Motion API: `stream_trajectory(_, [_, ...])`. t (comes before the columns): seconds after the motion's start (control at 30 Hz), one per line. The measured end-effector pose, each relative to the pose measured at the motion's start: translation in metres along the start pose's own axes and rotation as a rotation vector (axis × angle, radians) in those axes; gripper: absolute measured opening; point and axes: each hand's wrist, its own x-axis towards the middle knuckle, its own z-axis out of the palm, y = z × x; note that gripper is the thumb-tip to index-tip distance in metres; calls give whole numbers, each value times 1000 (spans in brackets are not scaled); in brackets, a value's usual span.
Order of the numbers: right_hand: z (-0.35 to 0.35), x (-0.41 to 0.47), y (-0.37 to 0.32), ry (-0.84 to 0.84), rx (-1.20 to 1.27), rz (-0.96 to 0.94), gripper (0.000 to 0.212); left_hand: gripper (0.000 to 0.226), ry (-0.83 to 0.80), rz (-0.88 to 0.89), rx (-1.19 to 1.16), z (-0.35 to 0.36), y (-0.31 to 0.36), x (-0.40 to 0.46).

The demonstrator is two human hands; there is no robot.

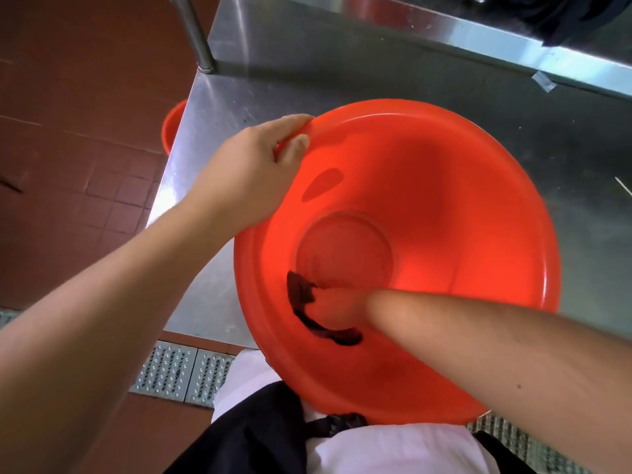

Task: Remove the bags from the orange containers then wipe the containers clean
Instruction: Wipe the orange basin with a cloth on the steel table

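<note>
At the far left, past the edge of the steel surface [260,87], I see the red tiled floor [68,97], and lower down a metal drain grate [181,371] set in it. A second orange container [172,126] shows only a small part of itself from behind the left edge of the surface, so I cannot say what is in it.

My left hand [249,172] holds the rim of the big orange container [444,186] at its upper left side: the thumb lies inside the rim and the fingers curl over the outside, so this grip is narrow and closed on the rim. The container stands on the near part of the surface, tilted toward me, and its near edge hangs over my apron [260,436] (dark, over a white shirt).

Further right, my right hand [337,307] is deep inside the container, on the near wall just beside the round bottom. It presses a dark cloth [301,290] against the orange plastic; the cloth sticks out on the left side of the fingers and curves under them. The fingers are blurred, so I cannot tell surely if they curl around the cloth or lie flat on it.

At the top right a dark bundle [554,15] lies on a raised steel shelf [444,32].
</note>
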Motion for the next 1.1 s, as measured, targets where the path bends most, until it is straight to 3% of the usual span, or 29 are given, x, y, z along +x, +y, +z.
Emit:
stream_trajectory(0.1, [1, -16, 20, -200, -19, 186, 37, 37, -16, 17, 1, -2, -1, 1])
stream_trajectory(0.3, [-21, -43, 60, -525, -373, 177, 37, 35, -20, 37, -13, -3, -2, 1])
stream_trajectory(0.33, [-31, -54, 67, -491, -430, 322, 38, 35, -18, 37, -8, -3, -3, 0])
stream_trajectory(0.37, [-34, -57, 79, -347, -353, 451, 39, 36, -18, 36, -4, -3, -3, 0])
stream_trajectory(0.47, [-64, -60, 102, -163, -564, 520, 50, 36, -18, 34, -15, -3, -3, 0])
stream_trajectory(0.6, [-90, -56, 118, 63, -788, 267, 39, 38, -19, 16, -13, -2, 2, 1])
stream_trajectory(0.73, [-102, -42, 126, 310, -986, 105, 54, 37, -19, 7, -16, -4, 3, 0])
stream_trajectory(0.8, [-87, -26, 130, 292, -939, 84, 56, 38, -17, -6, -9, -4, 4, 0])
stream_trajectory(0.87, [-68, -11, 129, 396, -826, 132, 59, 39, -22, -15, -13, -4, 4, -1])
stream_trajectory(1.0, [-21, 20, 127, 431, -290, 452, 59, 37, -10, -13, -22, -5, 4, -5])
stream_trajectory(1.1, [-12, 30, 111, 431, -28, 652, 60, 36, -1, 10, -33, -3, 6, -4])
